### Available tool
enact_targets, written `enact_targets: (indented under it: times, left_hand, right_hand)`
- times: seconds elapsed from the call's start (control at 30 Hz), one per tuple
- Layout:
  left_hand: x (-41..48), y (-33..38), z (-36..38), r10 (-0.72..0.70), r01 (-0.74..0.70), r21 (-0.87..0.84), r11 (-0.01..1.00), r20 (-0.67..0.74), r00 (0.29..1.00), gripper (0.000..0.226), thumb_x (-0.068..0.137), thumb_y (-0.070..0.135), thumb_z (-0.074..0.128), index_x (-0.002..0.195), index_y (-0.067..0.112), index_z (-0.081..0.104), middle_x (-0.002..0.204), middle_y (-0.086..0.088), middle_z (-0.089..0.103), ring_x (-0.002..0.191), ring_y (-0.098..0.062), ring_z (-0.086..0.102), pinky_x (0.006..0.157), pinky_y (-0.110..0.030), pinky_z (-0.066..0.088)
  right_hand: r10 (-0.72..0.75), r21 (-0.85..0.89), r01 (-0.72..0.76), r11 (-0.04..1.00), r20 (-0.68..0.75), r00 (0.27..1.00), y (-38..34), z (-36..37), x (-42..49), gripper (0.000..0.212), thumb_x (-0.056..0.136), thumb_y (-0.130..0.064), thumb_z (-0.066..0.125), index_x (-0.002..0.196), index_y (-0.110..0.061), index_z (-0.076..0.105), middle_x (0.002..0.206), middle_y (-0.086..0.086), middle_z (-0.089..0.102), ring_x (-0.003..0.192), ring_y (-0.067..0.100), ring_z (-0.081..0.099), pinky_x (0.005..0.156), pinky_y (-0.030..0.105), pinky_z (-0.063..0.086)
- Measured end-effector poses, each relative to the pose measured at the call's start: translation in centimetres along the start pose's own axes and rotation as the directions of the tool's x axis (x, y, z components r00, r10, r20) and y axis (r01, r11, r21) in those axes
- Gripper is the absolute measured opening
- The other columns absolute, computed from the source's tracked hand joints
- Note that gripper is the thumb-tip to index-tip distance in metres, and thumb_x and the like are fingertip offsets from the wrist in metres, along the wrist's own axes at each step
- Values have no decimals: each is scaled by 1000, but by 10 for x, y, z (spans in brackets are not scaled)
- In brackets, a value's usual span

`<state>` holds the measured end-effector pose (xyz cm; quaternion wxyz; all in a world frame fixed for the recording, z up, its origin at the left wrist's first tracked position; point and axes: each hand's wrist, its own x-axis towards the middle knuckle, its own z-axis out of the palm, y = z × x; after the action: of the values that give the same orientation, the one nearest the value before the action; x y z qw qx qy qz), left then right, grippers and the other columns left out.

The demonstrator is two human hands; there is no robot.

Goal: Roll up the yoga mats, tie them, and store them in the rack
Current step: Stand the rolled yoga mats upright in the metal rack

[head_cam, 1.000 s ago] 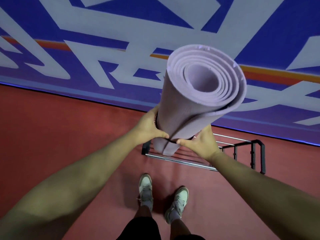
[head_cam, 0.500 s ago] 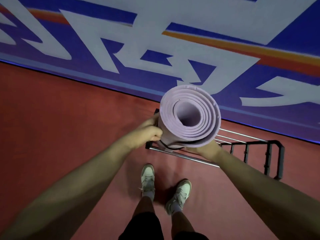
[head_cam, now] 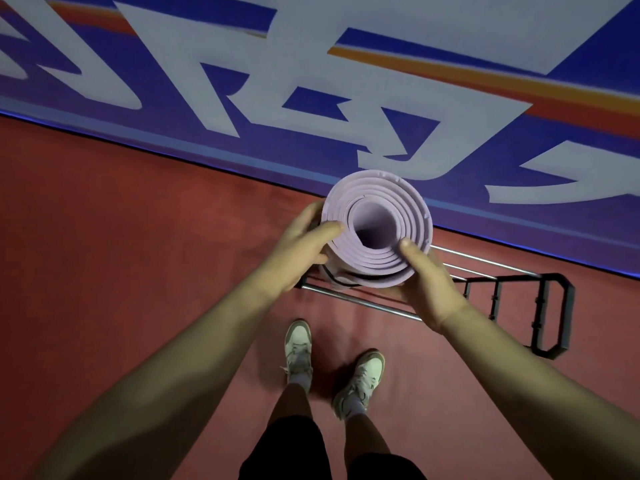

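Both hands grip a rolled lilac yoga mat (head_cam: 377,230) held upright over the left end of a metal rack (head_cam: 498,289) by the wall. The left hand (head_cam: 298,247) curls round its side, thumb on the top edge. The right hand (head_cam: 426,282) clasps the near side, thumb on the rim.

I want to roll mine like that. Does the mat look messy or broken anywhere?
A little. The purple mat has small nicks on its far rim, and its coils sit loosely around a hollow middle. Nothing else looks odd.
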<state>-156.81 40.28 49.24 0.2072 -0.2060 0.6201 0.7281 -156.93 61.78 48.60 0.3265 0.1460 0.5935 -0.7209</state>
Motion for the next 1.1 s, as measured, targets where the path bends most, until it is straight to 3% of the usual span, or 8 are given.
enact_targets:
  times: [0.1,0.33,0.57,0.73,0.83,0.97,1.03,1.1]
  left_hand:
    - [-6,-6,-3,19,-19,0,1000,14,1000,58,69,35,68,126,30,57,116,3,69,111,-21,66,97,-60,50]
    - [-6,-1,-2,-13,13,25,1000,-12,1000,51,75,29,62,126,31,57,119,5,68,114,-20,65,97,-61,50]
    - [-11,3,-1,-38,35,106,994,26,999,47,79,44,64,125,38,56,123,10,65,116,-14,63,94,-57,52]
    - [6,-7,-1,-83,85,87,993,-33,996,47,83,36,63,129,31,57,121,9,67,114,-14,64,96,-57,51]
    - [19,-25,-3,-119,123,46,991,-88,989,45,82,32,64,127,29,59,117,5,69,109,-17,67,95,-55,53]
    - [33,-42,-5,-138,145,59,988,-112,984,27,94,24,62,121,24,60,108,1,69,99,-18,68,95,-53,54]
    - [41,-53,-8,-52,76,177,981,-137,989,20,98,17,58,117,23,62,102,4,70,94,-14,67,97,-47,53]
    - [51,-65,-12,63,0,347,938,-170,984,31,93,10,64,122,18,64,107,3,72,97,-14,67,97,-42,52]
  right_hand:
    - [-28,-15,28,999,-9,1000,11,-7,-6,70,78,-33,70,142,-19,48,136,11,61,127,33,57,105,59,45]
    - [15,-19,-16,1000,-42,999,20,-2,-5,70,71,-30,69,137,-21,51,131,12,64,122,33,60,99,60,49]
    - [86,33,-83,996,-85,993,18,-12,-1,60,70,-24,61,130,-11,60,123,17,69,117,36,64,99,57,50]
    - [168,34,-165,986,-119,979,20,-8,16,51,75,-18,55,124,-3,62,104,14,75,93,25,74,71,36,60]
    - [233,-24,-240,971,-159,959,32,-8,29,49,76,-18,54,122,-5,64,108,16,74,99,29,73,80,43,60]
    - [314,-15,-320,947,-146,938,44,-8,48,51,74,-35,67,119,-12,68,111,15,73,105,34,70,95,57,53]
    - [280,-102,-302,948,-189,941,49,-6,56,39,85,-38,70,117,-15,68,104,10,76,97,29,73,89,52,57]
    - [106,-309,-187,932,-261,960,55,-5,67,41,86,-35,74,122,-18,64,105,3,75,95,23,73,88,47,59]
